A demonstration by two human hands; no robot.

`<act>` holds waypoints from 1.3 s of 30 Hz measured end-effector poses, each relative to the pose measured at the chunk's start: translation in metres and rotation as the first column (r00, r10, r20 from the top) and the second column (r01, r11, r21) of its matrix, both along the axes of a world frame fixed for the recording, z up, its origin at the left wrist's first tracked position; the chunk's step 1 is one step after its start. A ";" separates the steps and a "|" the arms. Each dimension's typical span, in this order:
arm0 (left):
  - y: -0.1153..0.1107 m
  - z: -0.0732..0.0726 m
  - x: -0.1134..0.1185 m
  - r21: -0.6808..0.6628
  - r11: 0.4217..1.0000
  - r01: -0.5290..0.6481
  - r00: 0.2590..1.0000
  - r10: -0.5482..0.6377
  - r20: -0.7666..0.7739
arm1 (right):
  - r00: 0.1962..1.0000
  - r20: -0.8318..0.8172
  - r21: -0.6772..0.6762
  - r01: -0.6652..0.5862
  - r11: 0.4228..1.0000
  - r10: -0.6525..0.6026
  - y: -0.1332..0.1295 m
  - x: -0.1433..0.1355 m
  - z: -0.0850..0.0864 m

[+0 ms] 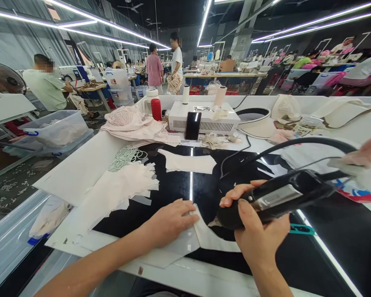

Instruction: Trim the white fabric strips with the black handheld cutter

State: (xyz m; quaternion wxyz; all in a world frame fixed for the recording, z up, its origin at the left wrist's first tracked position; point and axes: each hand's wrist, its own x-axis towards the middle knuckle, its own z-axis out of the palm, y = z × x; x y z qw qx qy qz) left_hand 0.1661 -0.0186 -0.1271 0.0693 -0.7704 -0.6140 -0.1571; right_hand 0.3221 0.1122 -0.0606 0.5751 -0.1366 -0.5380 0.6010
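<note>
My left hand [174, 220] lies with its fingers flat on a clear plastic sheet [173, 251] and the edge of a curved cream fabric piece [214, 239]. My right hand [261, 231] is wrapped round a black handheld tool [299, 189] with a metal plate on its side, above the right end of that piece. Its working end is largely hidden by the hand. A teal plastic strip [301, 229] shows just right of my right hand; I cannot tell whether it is held. Another cut cream piece [190, 161] lies flat on the black tabletop [185, 187].
A pile of cream pieces [126, 185] and green cord [126, 156] lie at left. Behind stand a white vented box [204, 121], a phone [193, 126] and a red jar [156, 109]. A thick black cable [309, 141] arches at right, near another person's blurred hand [366, 152].
</note>
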 end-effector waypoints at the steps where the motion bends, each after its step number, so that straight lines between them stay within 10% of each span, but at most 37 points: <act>1: 0.000 0.003 0.001 0.012 1.000 0.009 1.000 -0.009 -0.003 | 1.000 0.005 -0.001 0.011 1.000 -0.011 0.000 0.005 0.002; 16: 0.010 0.015 0.042 -0.075 0.993 0.094 0.994 -0.089 0.065 | 0.988 0.115 0.018 0.103 0.995 -0.104 -0.002 0.052 -0.003; 39: 0.001 0.003 0.042 0.014 0.993 0.118 0.990 -0.119 0.080 | 0.997 0.069 0.001 0.032 0.999 -0.032 -0.006 0.031 -0.004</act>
